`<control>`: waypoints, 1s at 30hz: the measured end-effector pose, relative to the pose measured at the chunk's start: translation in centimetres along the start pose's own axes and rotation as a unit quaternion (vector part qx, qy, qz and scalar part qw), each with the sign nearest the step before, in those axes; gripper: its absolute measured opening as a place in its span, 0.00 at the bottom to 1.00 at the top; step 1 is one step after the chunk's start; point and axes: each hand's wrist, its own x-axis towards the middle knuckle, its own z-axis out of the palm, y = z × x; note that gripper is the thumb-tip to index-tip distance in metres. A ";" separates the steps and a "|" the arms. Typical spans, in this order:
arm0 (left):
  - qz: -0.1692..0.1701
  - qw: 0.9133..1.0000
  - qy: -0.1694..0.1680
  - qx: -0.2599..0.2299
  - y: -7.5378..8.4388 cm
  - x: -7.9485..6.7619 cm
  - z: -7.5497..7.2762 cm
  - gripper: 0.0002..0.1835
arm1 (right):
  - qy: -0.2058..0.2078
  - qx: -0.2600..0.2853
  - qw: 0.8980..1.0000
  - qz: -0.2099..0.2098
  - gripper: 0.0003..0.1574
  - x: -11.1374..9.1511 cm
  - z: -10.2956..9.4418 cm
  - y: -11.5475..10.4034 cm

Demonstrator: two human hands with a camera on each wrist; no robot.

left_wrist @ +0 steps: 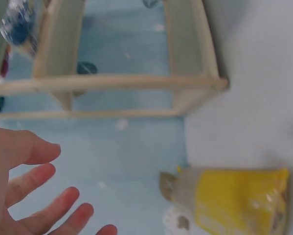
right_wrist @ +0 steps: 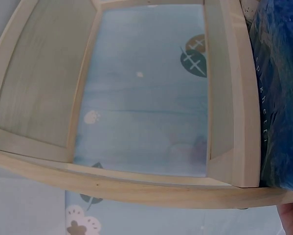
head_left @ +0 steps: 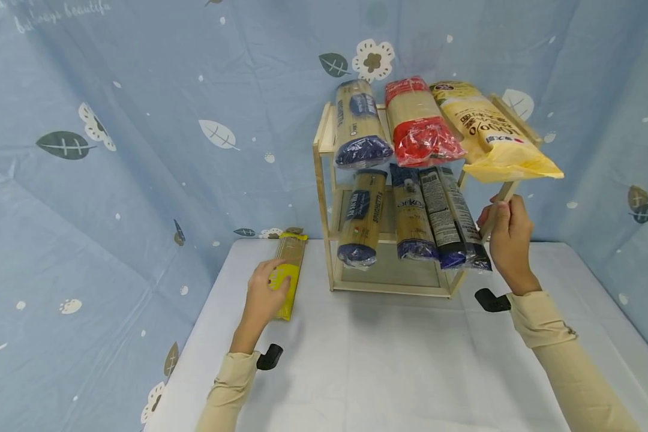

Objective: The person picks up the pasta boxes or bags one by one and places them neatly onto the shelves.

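Observation:
My left hand [head_left: 263, 293] hovers at the left of the table, its fingers parted and loosely bent with nothing between them. In the head view it overlaps a pack of noodles in a yellow wrapper [head_left: 288, 299] lying on the table. The left wrist view has the yellow pack [left_wrist: 239, 196] apart from the fingertips [left_wrist: 70, 196]. With curled fingers my right hand [head_left: 510, 237] grips the right front post of a wooden shelf rack [head_left: 391, 290]. Only a bit of that hand [right_wrist: 292, 218] shows at the corner of the right wrist view.
On the top tier lie a blue-ended spaghetti pack [head_left: 362, 123], a red pack [head_left: 421, 129] and a yellow bag [head_left: 488, 132]. The middle tier holds several packs, including a spaghetti pack [head_left: 364, 210]. A white-covered table [head_left: 389, 366] meets a blue patterned curtain [head_left: 156, 120].

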 end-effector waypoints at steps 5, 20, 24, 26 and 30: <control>-0.057 0.997 -0.022 0.045 -2.0 -0.2 0.2 0.23 | 0.001 -0.004 1.000 0.001 0.20 0.0 0.0 -0.1; -0.149 0.968 -0.117 0.162 -8.0 -1.0 4.6 0.40 | 0.004 -0.003 1.000 0.001 0.20 -0.1 0.0 0.0; -0.152 0.963 -0.110 0.195 -9.0 -0.8 5.7 0.41 | 0.008 -0.005 1.000 -0.002 0.20 -0.1 0.1 -0.1; -0.146 0.964 -0.090 0.205 -9.4 -0.6 6.0 0.41 | 0.007 -0.005 1.000 -0.005 0.21 -0.1 0.1 -0.1; -0.144 0.968 -0.070 0.195 -9.8 -0.3 6.3 0.40 | 0.007 -0.004 1.000 -0.007 0.21 0.0 0.1 -0.1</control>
